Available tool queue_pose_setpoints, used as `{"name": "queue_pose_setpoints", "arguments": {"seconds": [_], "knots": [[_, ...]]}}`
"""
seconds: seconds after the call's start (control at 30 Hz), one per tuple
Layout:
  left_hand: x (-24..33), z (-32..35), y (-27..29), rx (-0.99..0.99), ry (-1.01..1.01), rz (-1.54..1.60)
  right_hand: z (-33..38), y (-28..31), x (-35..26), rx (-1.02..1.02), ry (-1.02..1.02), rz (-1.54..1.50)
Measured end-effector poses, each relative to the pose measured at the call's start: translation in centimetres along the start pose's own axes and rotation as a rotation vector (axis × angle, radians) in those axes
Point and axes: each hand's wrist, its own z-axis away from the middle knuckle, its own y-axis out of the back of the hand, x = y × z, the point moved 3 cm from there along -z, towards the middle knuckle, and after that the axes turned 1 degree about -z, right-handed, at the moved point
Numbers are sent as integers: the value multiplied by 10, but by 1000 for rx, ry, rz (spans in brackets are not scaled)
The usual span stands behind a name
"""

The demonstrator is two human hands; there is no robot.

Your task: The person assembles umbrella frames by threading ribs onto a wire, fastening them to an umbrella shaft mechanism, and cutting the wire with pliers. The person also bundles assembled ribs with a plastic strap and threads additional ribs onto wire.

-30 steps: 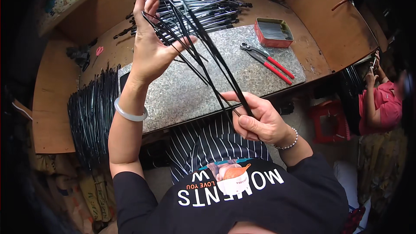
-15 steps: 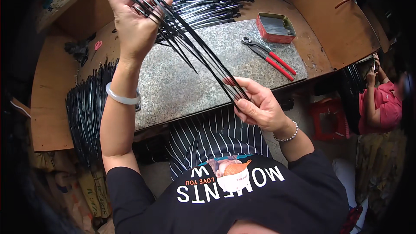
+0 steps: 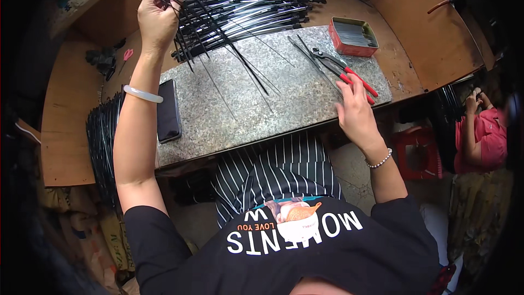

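My left hand [image 3: 159, 15], raised at the far left of the stone slab, is closed around a loose bunch of long, thin black rods [image 3: 221, 33]. Their free ends fan out downward over the speckled grey slab [image 3: 229, 93]. My right hand [image 3: 357, 110] hovers by the slab's front right, fingers apart and nothing seen in them. Its fingertips are close to the red handles of the pliers [image 3: 363, 82]; whether they touch cannot be made out. Beside the pliers lie a few thin dark rods [image 3: 312, 57].
A big pile of black rods [image 3: 251, 5] covers the back. A red tin [image 3: 355, 49] of thin grey pieces sits back right. A phone [image 3: 168, 112] lies by my left forearm, with pink scissors [image 3: 126, 55] farther left. Another person [image 3: 480, 136] sits at right.
My right hand has let go of the rods' lower ends and moved right toward the pliers. Thin rods now lie beside the pliers. My left hand has shifted slightly, uncovering the phone.
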Motion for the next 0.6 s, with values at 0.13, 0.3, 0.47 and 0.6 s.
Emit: {"name": "queue_pose_setpoints", "arguments": {"seconds": [0.13, 0.3, 0.47, 0.6], "knots": [[12, 7, -8, -2, 40, -289, -19, -1, -26, 75, 166, 205], [33, 3, -15, 66, -117, -418, -38, -38, -63, -95, 175, -298], [27, -17, 15, 95, -108, -284, -34, -53, -64, -28, 150, -101], [41, -21, 19, -7, 16, 8, -30, -23, -46, 158, 147, -472]]}}
